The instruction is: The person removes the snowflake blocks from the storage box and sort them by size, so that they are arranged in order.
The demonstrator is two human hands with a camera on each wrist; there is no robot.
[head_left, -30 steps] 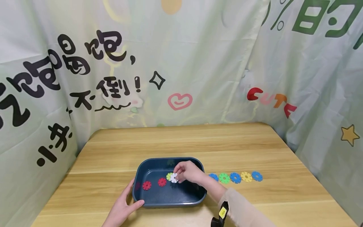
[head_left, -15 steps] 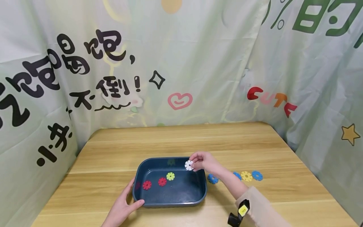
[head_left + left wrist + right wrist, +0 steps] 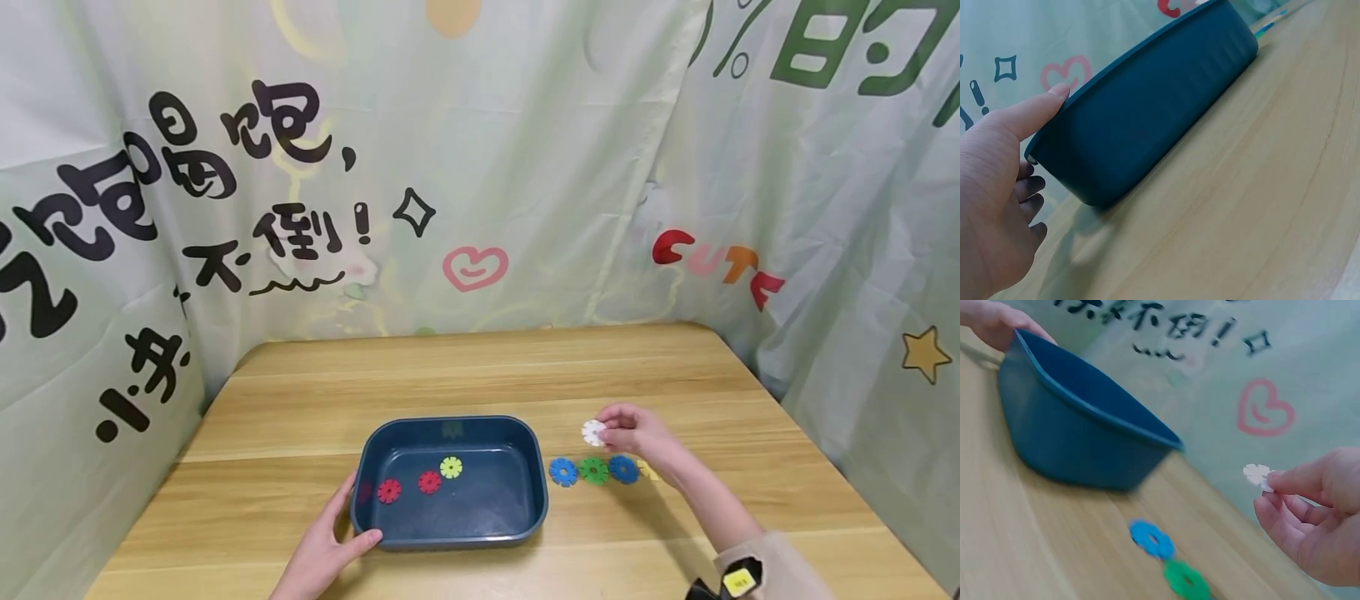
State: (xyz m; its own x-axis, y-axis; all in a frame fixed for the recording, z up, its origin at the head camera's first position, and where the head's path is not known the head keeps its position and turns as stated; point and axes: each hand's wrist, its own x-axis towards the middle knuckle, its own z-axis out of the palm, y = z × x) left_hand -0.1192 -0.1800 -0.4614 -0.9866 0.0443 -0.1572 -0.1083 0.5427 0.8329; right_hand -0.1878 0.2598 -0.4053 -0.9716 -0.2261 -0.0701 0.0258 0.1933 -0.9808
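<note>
Between thumb and fingers my right hand (image 3: 639, 435) pinches a white snowflake building disc (image 3: 593, 432). It is held above the table, to the right of a dark blue plastic tub (image 3: 480, 518). My left hand (image 3: 324, 543) grips the tub's near left corner; in the left wrist view the thumb lies on the rim (image 3: 1129, 57) and the fingers are under it. Inside the tub lie two red discs (image 3: 389, 491) and a yellow-green disc (image 3: 451, 467). On the table below my right hand runs a row: a blue disc (image 3: 563, 472), a green (image 3: 593, 471), another blue (image 3: 623, 468) and a partly covered yellow (image 3: 647, 471).
The tub and the row rest on a wooden table (image 3: 300, 400). Printed cloth (image 3: 570, 208) hangs behind and at both sides. A black wrist camera (image 3: 738, 579) is strapped to my right forearm.
My right hand has lifted the white disc out of the tub and carried it right, over the row. My left hand keeps its grip on the tub, which has stayed in place.
</note>
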